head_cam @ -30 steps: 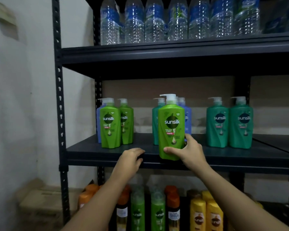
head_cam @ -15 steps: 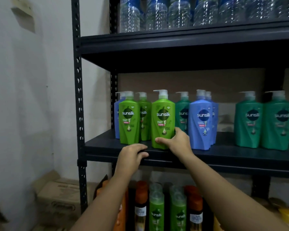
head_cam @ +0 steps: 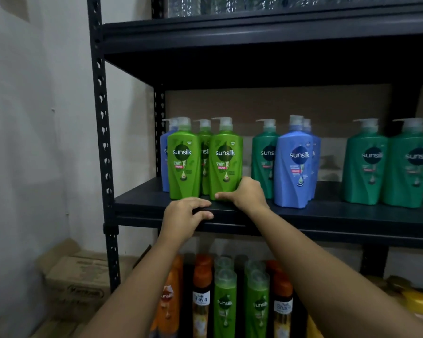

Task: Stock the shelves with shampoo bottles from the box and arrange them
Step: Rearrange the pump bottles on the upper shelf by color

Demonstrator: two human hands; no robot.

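Open gap between green bottle [head_cam: 225, 159] and teal bottle [head_cam: 264, 159].

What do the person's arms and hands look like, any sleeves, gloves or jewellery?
Both forearms are bare up to the frame's lower edge, with no sleeves in view. The left hand and right hand wear no gloves, and no rings, watch or bracelets show on the fingers or wrists.
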